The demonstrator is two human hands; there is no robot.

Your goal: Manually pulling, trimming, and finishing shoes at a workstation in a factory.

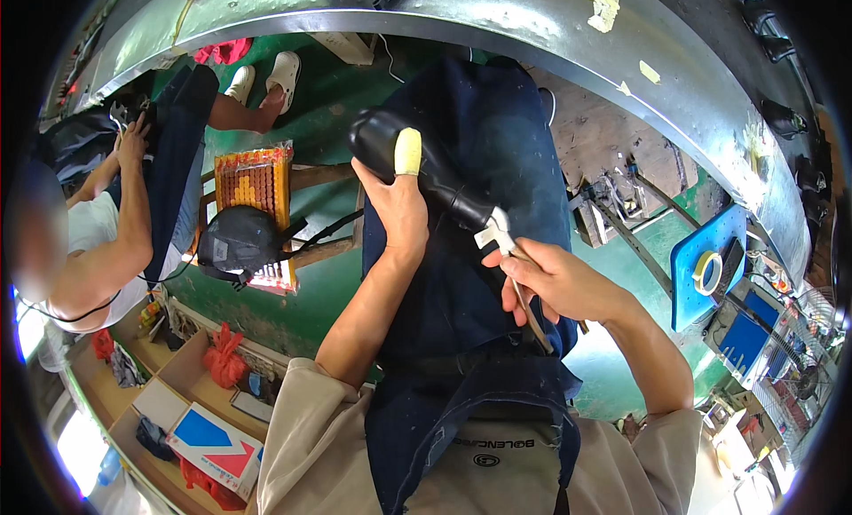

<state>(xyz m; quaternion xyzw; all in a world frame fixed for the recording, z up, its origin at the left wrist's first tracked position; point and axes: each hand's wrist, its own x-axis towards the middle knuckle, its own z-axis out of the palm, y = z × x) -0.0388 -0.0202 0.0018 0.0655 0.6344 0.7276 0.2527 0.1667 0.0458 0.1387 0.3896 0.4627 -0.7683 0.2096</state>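
My left hand (399, 215) grips a glossy black shoe (439, 173) over my lap, fingers underneath and thumb on top. Yellow wrapping (407, 151) covers that thumb. The shoe lies slantwise, its rounded end up and to the left. Closed around the slim handle of a hammer (499, 228), my right hand (564, 282) is just below the shoe's narrower end. The pale metal hammer head touches or nearly touches that end; I cannot tell which. A dark blue apron (497, 284) covers my lap under both.
A metal bench edge (426, 25) curves across the far side. At left a person (98, 217) holds a metal tool; beside them a black cap (238, 240) lies on a beaded seat. A blue board (697, 262) with a tape roll (707, 273) stands right; an open drawer (182, 364) is lower left.
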